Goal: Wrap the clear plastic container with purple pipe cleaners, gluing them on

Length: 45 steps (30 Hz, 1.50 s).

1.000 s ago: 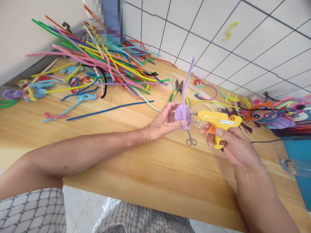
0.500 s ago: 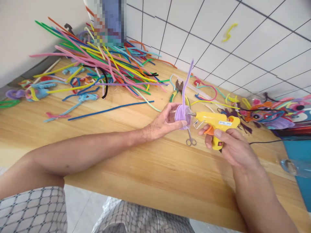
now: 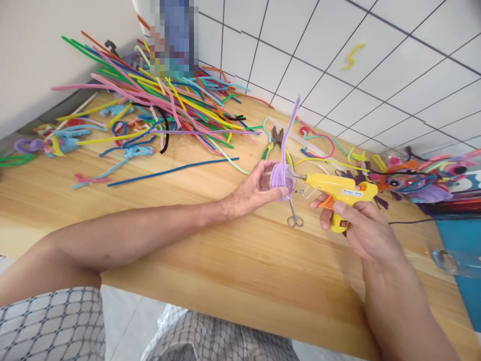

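My left hand (image 3: pixel 252 190) grips a small clear cup (image 3: pixel 280 180) wrapped in a lilac pipe cleaner, held above the wooden table (image 3: pixel 210 260). The loose end of that lilac pipe cleaner (image 3: pixel 288 128) sticks straight up from the cup. My right hand (image 3: pixel 361 225) is closed round a yellow glue gun (image 3: pixel 338 193) with an orange trigger under one finger. The gun's metal nozzle touches the right side of the wrapped cup.
A big heap of coloured pipe cleaners (image 3: pixel 169 105) covers the table's far left. Small scissors (image 3: pixel 295 218) lie below the cup, pliers (image 3: pixel 276 138) behind it. Finished pipe-cleaner figures (image 3: pixel 417 178) sit at right by a blue mat (image 3: pixel 464 250). A white tiled wall (image 3: pixel 356 60) stands behind.
Both hands keep their grip with the nozzle at the cup. The view has shifted slightly; the glue gun sits a touch further right.
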Available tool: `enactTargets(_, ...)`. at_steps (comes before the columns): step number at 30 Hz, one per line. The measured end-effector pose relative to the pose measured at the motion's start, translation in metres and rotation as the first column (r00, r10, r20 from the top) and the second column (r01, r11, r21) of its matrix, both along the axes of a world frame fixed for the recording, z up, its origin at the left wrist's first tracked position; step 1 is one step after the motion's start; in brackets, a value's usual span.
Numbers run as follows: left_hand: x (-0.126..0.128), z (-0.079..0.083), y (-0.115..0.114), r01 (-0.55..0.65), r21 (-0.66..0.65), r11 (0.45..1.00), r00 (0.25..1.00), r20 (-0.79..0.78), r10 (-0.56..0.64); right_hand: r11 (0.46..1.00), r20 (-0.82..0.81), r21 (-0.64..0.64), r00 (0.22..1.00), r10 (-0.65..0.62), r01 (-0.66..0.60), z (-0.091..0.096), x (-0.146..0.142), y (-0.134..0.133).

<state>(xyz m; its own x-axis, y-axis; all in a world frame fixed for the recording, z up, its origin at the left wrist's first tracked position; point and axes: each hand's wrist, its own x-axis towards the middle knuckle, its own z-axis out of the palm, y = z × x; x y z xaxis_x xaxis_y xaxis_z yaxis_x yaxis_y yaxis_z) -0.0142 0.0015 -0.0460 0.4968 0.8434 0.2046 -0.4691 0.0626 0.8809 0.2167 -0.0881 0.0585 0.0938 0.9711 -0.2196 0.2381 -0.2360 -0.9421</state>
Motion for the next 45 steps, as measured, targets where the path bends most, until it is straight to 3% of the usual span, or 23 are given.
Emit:
enactTargets(12, 0.0010, -0.0003, -0.0016, -0.033, 0.028, 0.999, 0.999, -0.010, 0.033, 0.997, 0.056, -0.027, 0.996, 0.074, -0.072, -0.0067, -0.0024, -0.0006)
enactTargets(22, -0.0012, 0.0026, -0.0008, 0.033, -0.039, 0.999, 0.999, 0.014, -0.033, 0.991, 0.046, 0.002, 0.990, 0.134, -0.134, -0.0063, 0.0019, -0.0024)
enactTargets(33, -0.0016, 0.0008, 0.0001, 0.033, -0.027, 0.999, 0.999, 0.013, -0.033, 0.996, 0.059, 0.057, 0.996, 0.070, -0.073, -0.0048, 0.0032, -0.0011)
enactTargets(40, -0.0024, 0.0018, -0.0006, 0.041, -0.040, 0.998, 0.999, 0.002, -0.041, 0.996, 0.080, 0.000, 0.993, 0.087, -0.087, -0.0027, -0.0051, -0.0003)
enactTargets(45, -0.0020, 0.0015, -0.0010, 0.041, -0.039, 0.998, 0.999, -0.004, -0.041, 0.997, 0.079, 0.037, 0.994, 0.071, -0.074, -0.0022, -0.0027, -0.0020)
